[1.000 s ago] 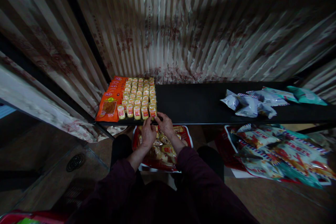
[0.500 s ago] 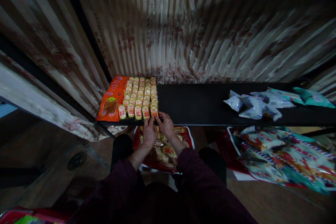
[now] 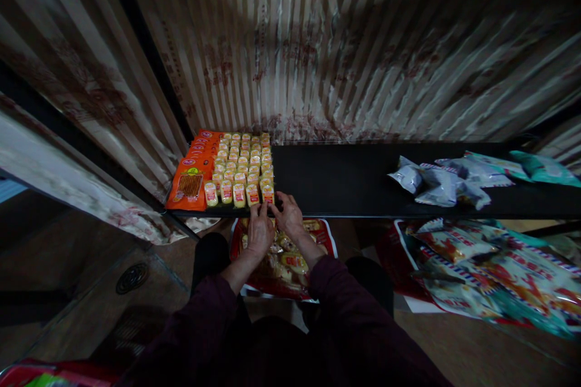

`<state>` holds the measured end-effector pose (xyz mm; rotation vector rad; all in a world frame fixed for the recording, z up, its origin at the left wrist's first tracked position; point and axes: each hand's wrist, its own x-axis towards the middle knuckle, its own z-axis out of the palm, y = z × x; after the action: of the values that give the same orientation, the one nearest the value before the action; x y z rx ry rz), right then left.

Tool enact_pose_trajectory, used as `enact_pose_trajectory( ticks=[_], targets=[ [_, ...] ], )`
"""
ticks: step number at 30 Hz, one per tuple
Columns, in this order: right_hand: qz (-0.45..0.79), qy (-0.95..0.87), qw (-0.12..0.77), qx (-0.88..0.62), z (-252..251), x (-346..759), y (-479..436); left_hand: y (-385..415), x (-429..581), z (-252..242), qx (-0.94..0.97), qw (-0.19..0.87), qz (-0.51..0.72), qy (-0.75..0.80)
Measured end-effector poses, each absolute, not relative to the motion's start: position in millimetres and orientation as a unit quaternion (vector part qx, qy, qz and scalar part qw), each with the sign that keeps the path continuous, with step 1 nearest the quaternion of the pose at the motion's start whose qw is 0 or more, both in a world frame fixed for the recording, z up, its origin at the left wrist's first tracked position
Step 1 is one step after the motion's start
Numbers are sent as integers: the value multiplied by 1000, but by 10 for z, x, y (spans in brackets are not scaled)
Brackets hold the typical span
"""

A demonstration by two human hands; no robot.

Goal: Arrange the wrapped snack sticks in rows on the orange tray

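The left hand point(image 3: 259, 231) and right hand point(image 3: 288, 215) sit close together, fingertips on the front yellow packet point(image 3: 267, 195) just ahead of them on the black shelf point(image 3: 345, 178). I cannot tell if they are pinching or nudging it. It looks light, its film slick and crinkly, and is best gripped by its sides. Flat orange packs point(image 3: 189, 184) lie to the left.

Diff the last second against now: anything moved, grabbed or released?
Barely anything: left hand and right hand stay at the shelf front edge, fingertips by the front-right yellow pack; nothing visibly taken or let go. The pack rows, orange packets, silver bags unmoved; the view shifted slightly.
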<state>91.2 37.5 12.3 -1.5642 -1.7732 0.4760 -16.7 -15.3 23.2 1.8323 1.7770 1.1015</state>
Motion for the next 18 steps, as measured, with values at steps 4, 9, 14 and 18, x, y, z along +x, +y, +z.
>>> enact_pose_trajectory(
  ticks=[4,9,14,18],
  targets=[
    [201,-690,373,-587,127,921,412,-162,-154,244,642,188,392,632],
    [210,-701,383,-564,159,887,448,-153,-151,273,631,197,394,639],
    [213,-685,388,-579,158,870,455,-131,-164,269,632,193,395,639],
    [219,-679,394,-579,143,867,479,-120,-164,264,631,192,400,637]
  ],
)
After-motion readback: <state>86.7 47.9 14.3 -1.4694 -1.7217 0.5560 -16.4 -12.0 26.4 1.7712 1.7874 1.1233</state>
